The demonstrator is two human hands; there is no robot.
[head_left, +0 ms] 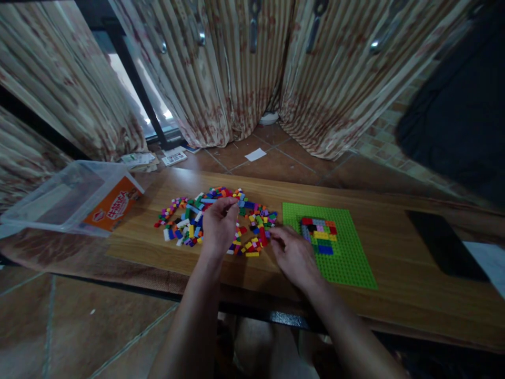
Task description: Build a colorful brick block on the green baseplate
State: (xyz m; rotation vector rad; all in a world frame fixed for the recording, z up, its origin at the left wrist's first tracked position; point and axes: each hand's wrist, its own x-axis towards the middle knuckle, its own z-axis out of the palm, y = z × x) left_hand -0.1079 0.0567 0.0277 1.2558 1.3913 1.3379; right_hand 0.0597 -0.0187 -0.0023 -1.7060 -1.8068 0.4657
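Note:
A spread pile of small colourful toy bricks (193,226) lies on the wooden table. Over its middle is my left hand (219,226), thumb and forefinger pinched together; whatever may be between them is too small to make out. My right hand (294,256) is at the pile's right edge, its fingers curled closed beside red and purple bricks. What those fingertips hold, if anything, I cannot tell. Just right of that hand, a green baseplate (347,252) bears a small flat block of joined bricks (324,237) in red, grey, yellow, blue and other colours.
On the left stands a clear plastic bin (51,210) with an orange label (114,209). A black flat object (444,242) and a white sheet (487,263) lie at the table's right. Striped curtains (252,79) hang behind, above a tiled floor (288,155).

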